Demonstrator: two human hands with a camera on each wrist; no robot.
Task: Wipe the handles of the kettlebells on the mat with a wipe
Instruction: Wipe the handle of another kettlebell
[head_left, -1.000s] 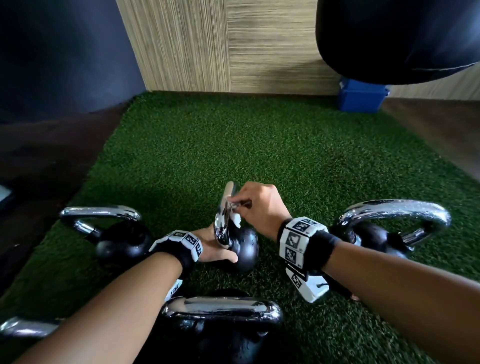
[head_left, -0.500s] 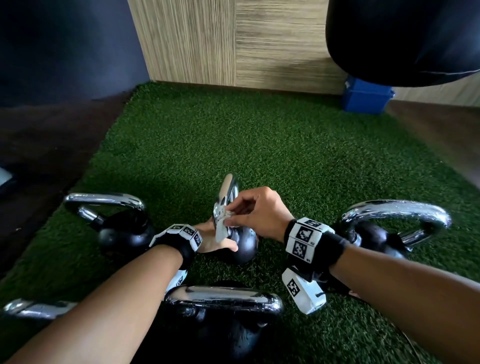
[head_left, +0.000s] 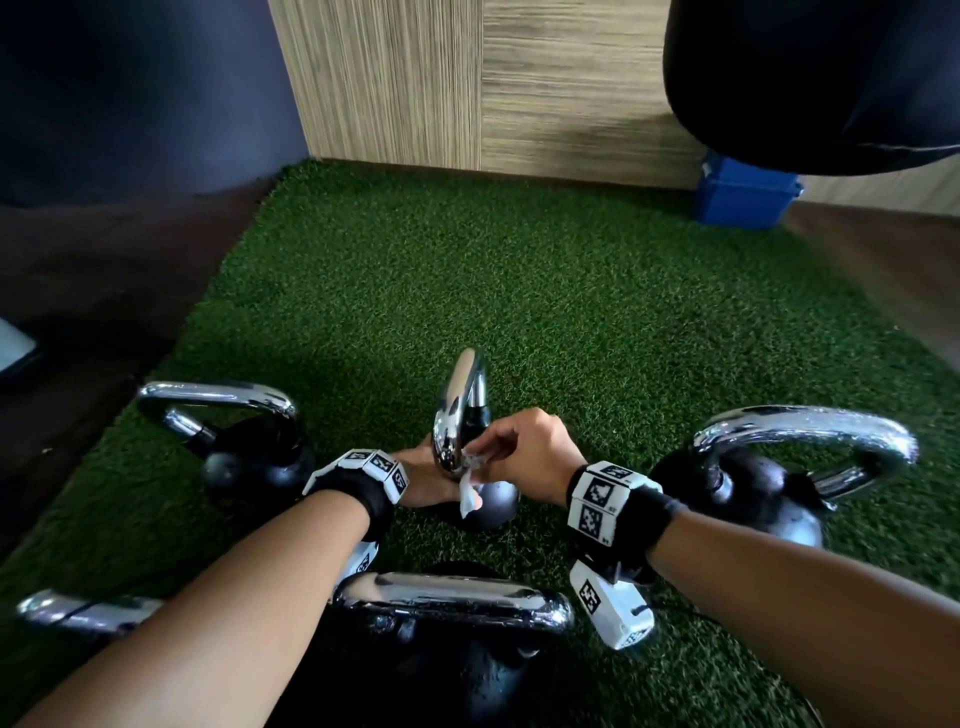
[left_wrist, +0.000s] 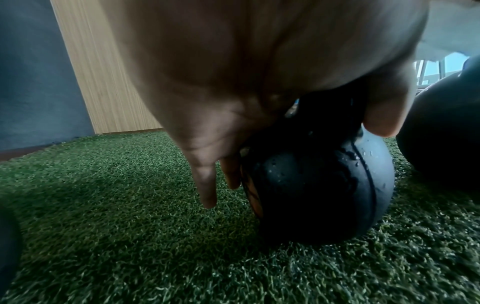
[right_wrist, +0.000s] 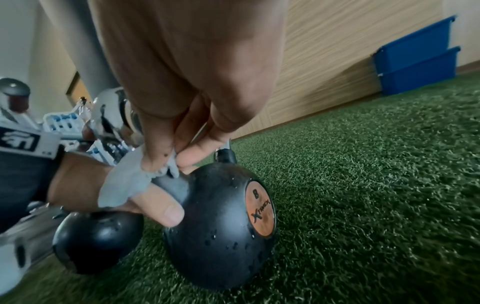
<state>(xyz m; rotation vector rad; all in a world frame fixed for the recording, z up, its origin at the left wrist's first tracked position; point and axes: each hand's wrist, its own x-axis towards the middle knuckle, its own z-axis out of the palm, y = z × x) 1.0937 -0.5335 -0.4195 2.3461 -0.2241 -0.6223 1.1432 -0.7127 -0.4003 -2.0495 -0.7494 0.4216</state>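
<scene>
I see five kettlebells on the green mat (head_left: 519, 291). The small kettlebell (right_wrist: 221, 226) stands at the centre, between both hands. Its black ball carries water droplets and an orange disc marked "8".

Right hand (head_left: 524, 452): the grip is narrow, thumb and fingertips (right_wrist: 192, 156) pinching the wipe (right_wrist: 124, 185). The wipe is pressed against the lower end of the chrome handle (head_left: 460, 410), where the handle meets the ball. A loose flap of the wipe hangs down over the left thumb (right_wrist: 158, 207).

Left hand (head_left: 421, 480): it is placed on the neck and upper ball of the small kettlebell. The thumb lies on the near side of the ball. The fingers (left_wrist: 205, 181) point down along the far side. The grip is wrapped loosely around the neck, steadying the weight.

Other weights on the mat:
- A left kettlebell (head_left: 249, 447), upright, near the left wrist.
- A right kettlebell (head_left: 769, 488), upright, behind the right wrist.
- A near kettlebell (head_left: 452, 639), closest to me, below both forearms.
- A chrome handle end (head_left: 78, 613) at the lower left edge; its ball is out of view.

A blue bin (head_left: 743, 197) stands against the wood-panelled wall (head_left: 467, 83) at the far right corner of the mat.
</scene>
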